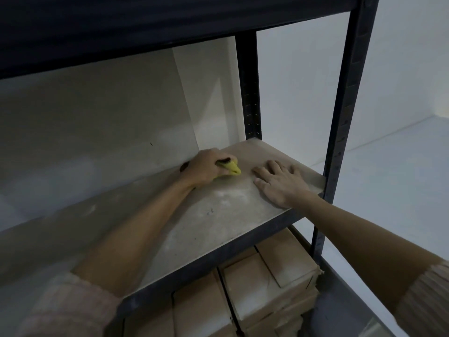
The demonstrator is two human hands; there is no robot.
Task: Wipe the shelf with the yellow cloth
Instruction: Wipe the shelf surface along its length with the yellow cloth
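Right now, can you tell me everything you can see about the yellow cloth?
The yellow cloth is bunched up small, and only a bright yellow end pokes out past the fingers of the left hand, which grips it. It looks soft, with a dark patch near the fingers that may be dirt or shadow. It rests on the dusty shelf, near the back wall.

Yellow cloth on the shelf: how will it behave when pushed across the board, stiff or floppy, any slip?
The yellow cloth looks soft: it is bunched into a wad in the left hand, so it likely folds rather than slides flat. It probably weighs little. The shelf looks dusty and matte, so expect some drag; the right hand lies flat on it.
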